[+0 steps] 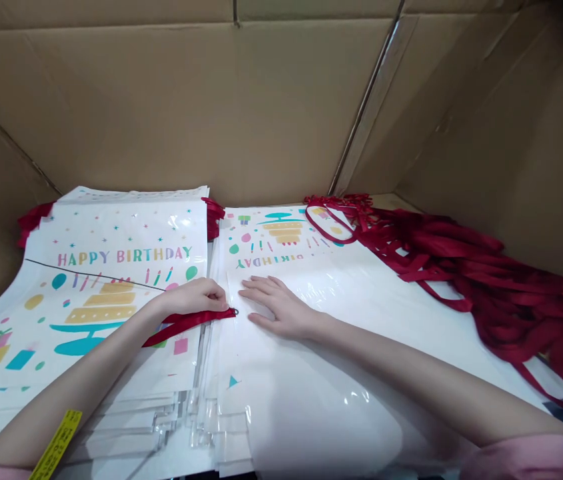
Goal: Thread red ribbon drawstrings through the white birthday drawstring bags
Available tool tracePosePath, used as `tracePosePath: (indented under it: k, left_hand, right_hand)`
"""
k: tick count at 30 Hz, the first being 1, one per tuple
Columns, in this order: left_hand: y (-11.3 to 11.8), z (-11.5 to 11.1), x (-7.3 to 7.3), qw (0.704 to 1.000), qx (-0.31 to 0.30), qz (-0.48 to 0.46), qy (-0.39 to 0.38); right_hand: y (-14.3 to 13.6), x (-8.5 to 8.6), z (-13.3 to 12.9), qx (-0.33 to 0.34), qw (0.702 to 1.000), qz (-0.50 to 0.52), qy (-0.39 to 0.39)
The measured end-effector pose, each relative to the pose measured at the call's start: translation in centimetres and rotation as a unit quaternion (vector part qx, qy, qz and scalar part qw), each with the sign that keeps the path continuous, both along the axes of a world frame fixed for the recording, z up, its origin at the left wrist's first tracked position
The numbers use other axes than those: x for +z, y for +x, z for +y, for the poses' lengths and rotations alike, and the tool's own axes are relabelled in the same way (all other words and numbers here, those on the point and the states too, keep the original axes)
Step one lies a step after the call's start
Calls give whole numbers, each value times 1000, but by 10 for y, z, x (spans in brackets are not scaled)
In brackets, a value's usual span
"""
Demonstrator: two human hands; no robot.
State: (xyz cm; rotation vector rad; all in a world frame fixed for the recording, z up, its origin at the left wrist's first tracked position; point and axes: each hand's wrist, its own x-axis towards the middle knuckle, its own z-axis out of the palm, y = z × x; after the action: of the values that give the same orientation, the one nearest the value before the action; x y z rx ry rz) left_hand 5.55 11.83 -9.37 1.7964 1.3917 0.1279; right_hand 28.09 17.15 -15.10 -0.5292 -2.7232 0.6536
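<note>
My left hand [200, 296] is closed in a pinch on a dark red ribbon [181, 325], whose end shows a small dark loop. It rests near the gap between two stacks. My right hand [281, 308] lies flat, fingers spread, on the glossy white bag-like sheet [371, 333] at the right. That sheet's upper part carries an upside-down birthday print. Under my left forearm is a stack of printed "Happy Birthday" sheets [111, 227] with a cake, balloons and candles. A thin dark cord [96, 274] crosses the print.
A large heap of red ribbons [461, 260] spreads along the right side. More red ribbon [36, 220] sticks out behind the left stack. Brown cardboard walls [186, 107] rise behind and at both sides. A yellow printed strip [58, 443] lies by my left forearm.
</note>
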Motion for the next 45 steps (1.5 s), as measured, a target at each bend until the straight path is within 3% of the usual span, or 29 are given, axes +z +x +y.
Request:
tracePosePath:
  k: [4, 9, 19, 33, 45]
  left_hand:
    - [-6, -2, -8, 1000, 6, -19, 0]
    - [-10, -3, -19, 999, 7, -35, 4]
    - [-9, -4, -22, 999, 22, -33, -12]
    - [-5, -6, -21, 997, 2, -63, -36]
    - [-4, -5, -23, 997, 28, -66, -21]
  right_hand:
    - [-11, -1, -6, -13, 998, 55, 19]
    - [-15, -15, -14, -42, 992, 109, 47]
    - [-16, -17, -15, -12, 989, 123, 84]
    - [-17, -17, -3, -8, 974, 206, -91]
    - [-16, -16, -2, -22, 970, 207, -124]
